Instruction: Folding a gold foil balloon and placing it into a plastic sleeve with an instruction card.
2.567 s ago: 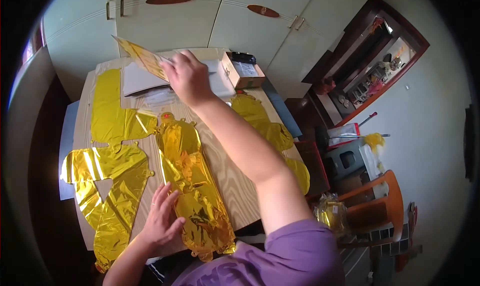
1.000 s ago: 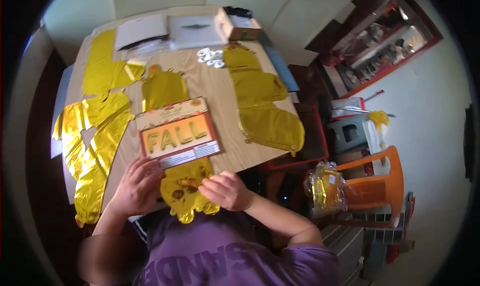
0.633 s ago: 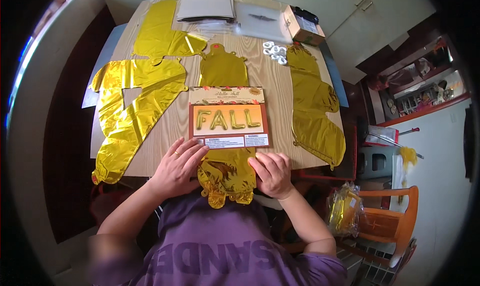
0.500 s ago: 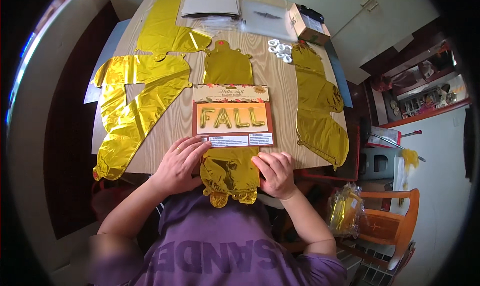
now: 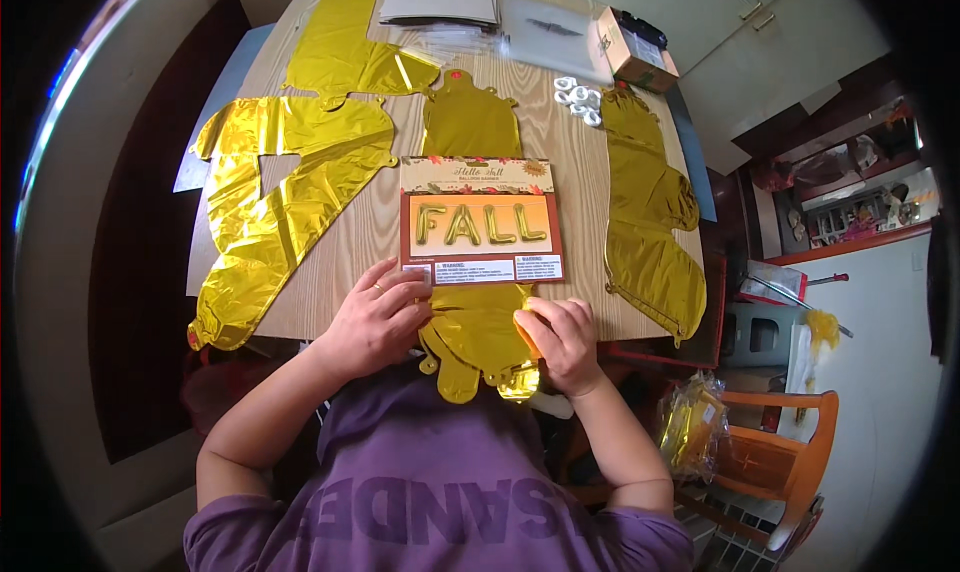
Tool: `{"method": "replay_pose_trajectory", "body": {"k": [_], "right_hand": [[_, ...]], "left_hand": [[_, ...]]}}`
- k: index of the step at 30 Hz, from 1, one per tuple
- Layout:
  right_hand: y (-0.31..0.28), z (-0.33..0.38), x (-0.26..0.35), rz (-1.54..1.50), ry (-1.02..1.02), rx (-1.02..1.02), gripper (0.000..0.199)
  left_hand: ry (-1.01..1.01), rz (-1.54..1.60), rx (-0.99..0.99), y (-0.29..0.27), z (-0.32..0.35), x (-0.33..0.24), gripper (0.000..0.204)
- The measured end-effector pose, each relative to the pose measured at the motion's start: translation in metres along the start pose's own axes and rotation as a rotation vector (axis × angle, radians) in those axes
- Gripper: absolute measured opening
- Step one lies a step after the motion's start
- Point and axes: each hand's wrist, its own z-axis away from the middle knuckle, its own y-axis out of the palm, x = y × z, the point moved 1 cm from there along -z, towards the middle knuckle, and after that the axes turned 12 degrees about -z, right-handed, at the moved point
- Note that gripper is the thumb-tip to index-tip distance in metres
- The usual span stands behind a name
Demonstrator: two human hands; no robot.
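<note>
A printed balloon-banner card is laid across the middle of a flat gold foil balloon on a wood-grain desk. About two and a half seconds earlier the card was held aloft in one hand, over the far part of the desk; now it is set down, and both hands are brought to its near edge. With the card put down, the right hand is freed for the foil, whose near end is left uncovered below the card.

The right edge of that end is pinched between the fingertips of the right hand, just below the card's near right corner. The left hand is rested with bent fingers at the card's near left corner; whether anything is gripped by it cannot be told.

To the left of the card, a gold balloon with a cut-out opening is spread out, with an angled gold balloon beyond it. To the card's right, a gold balloon with a wavy edge is stretched. White rings are clustered beyond the card's far right corner, near a cardboard box.
</note>
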Motion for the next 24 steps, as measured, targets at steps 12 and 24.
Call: {"method": "replay_pose_trajectory", "body": {"k": [12, 24], "right_hand": [[-0.013, 0.031, 0.029, -0.079, -0.017, 0.102, 0.03], [-0.003, 0.016, 0.008, 0.131, 0.008, 0.081, 0.029]], "left_hand": [[0.125, 0.086, -0.028, -0.017, 0.019, -0.027, 0.044], [-0.061, 0.007, -0.045, -0.003, 0.014, -0.023, 0.051]]}}
